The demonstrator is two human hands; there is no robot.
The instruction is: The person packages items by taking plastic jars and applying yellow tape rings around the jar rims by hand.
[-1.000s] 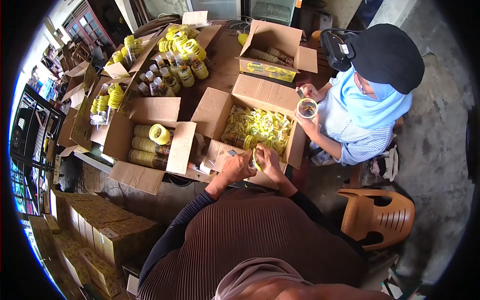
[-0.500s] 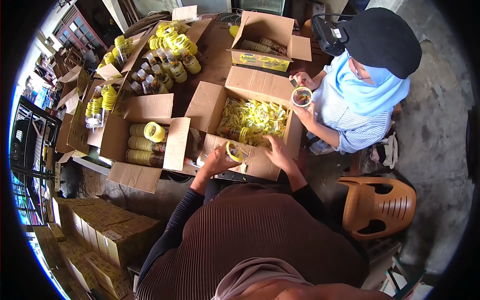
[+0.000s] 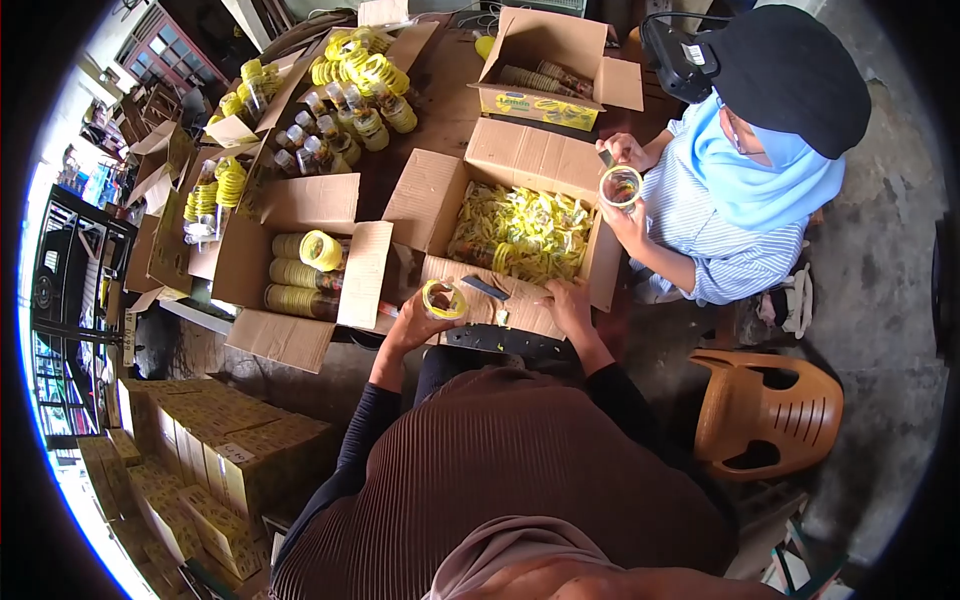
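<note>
Concrete floor [image 3: 885, 310]; one chair [image 3: 730, 415]. At table's [image 3: 445, 95] near edge, one carton flap [image 3: 530, 310] bears one knife [image 3: 485, 287]. Left hand [image 3: 411, 323], flap's left edge: fingers curled round one cup [image 3: 443, 299]. Right hand [image 3: 570, 308], right edge: finger state not determinable.

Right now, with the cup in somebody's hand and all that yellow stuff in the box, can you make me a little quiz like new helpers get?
1. Which hand of the camera wearer holds a yellow-rimmed cup?
2. True or false: the camera wearer's right hand is gripping the dark flat tool on the near side.
3. What is in the open box straight in front?
A) Shoes
B) Crumpled yellow pieces
C) Books

Key:
1. The left hand.
2. False: the dark flat tool lies on the cardboard flap, apart from the right hand.
3. B.
</note>
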